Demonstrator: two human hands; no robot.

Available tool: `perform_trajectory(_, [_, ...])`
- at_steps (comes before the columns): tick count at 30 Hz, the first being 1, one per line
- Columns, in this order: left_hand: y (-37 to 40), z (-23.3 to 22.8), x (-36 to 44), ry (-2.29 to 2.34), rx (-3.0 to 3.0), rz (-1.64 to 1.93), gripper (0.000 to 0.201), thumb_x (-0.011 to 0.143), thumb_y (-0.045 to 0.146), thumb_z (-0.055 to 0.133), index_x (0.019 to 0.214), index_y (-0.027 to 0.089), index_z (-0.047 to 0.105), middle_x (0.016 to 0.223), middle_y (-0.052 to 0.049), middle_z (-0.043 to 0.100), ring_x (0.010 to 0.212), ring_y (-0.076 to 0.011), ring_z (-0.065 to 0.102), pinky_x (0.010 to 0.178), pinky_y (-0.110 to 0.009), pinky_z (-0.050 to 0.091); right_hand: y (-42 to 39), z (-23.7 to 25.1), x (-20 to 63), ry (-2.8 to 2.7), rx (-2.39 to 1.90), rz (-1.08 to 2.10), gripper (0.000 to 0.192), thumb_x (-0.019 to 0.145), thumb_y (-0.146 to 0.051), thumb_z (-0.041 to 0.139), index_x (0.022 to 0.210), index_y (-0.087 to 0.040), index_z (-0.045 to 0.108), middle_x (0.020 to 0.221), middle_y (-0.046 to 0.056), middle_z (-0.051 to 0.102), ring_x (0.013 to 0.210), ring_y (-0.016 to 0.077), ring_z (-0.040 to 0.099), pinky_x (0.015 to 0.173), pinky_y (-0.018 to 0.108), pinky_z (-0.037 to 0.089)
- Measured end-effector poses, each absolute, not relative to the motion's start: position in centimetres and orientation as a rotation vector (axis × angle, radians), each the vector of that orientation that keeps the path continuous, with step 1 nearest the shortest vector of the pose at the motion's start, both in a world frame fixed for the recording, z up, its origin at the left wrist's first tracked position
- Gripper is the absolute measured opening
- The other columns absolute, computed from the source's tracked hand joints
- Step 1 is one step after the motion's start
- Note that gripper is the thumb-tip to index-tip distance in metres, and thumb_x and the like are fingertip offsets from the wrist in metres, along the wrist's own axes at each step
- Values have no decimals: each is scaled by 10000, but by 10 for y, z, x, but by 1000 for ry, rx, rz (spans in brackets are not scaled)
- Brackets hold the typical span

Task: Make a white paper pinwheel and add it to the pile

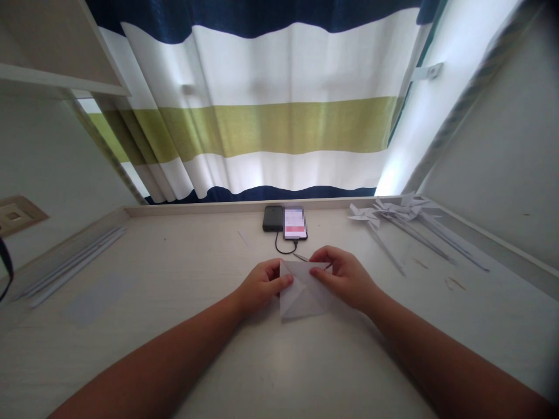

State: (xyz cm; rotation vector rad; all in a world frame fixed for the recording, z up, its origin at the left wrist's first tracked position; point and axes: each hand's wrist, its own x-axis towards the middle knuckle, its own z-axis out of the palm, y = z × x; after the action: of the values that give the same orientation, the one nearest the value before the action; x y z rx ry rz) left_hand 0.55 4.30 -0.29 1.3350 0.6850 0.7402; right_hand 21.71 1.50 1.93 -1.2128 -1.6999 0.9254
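Observation:
A square sheet of white paper [303, 299] with diagonal creases is held up between both hands, just above the desk. My left hand [264, 284] pinches its left edge, thumb on the face toward me and fingers behind. At the upper right, my right hand [343, 276] grips the paper with the thumb in front and the index finger curled over the top edge. Part of a thin, pointed metal tool [300, 256] shows just beyond the paper; the rest is hidden, and its kind is unclear.
Behind the paper lie a phone [294, 223] and a black power bank [273, 219], joined by a cable [285, 251]. Several paper pinwheels [364, 216] on sticks rest at right. Rolled paper sticks [81, 265] and pale sheets [94, 299] lie left. A striped curtain [279, 128] hangs behind.

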Motion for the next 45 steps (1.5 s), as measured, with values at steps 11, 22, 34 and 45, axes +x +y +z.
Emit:
perform_trajectory(11, [41,-1,6,759,1435,711,297,697,342,729,858,104,653,673,-28,615,520,-92,519,505,-217,404,21,20,219,-1527,-1224,962,233,824,-409,565,934,-210,515,777,14,628,646,154,582,537,261,434])
perform_trajectory(22, [47,-2,7,1036,1203,1014,341,637,352,773,841,106,655,712,-61,674,575,-140,626,532,-241,523,33,23,252,-2025,-1949,260,314,745,-505,582,686,-196,594,697,66,635,584,176,523,501,283,321])
perform_trajectory(34, [49,-5,7,990,1144,1034,317,648,350,770,823,109,663,693,-39,671,577,-120,618,537,-221,516,30,19,247,-2247,-1929,227,204,743,-373,565,717,-186,644,740,86,648,619,202,553,524,298,343])
perform_trajectory(45, [53,-1,5,1009,949,1354,314,651,348,767,829,102,687,736,-47,689,622,-107,630,573,-193,531,27,26,244,-2129,-1877,352,292,763,-353,543,956,-197,696,888,71,665,754,200,593,659,302,443])
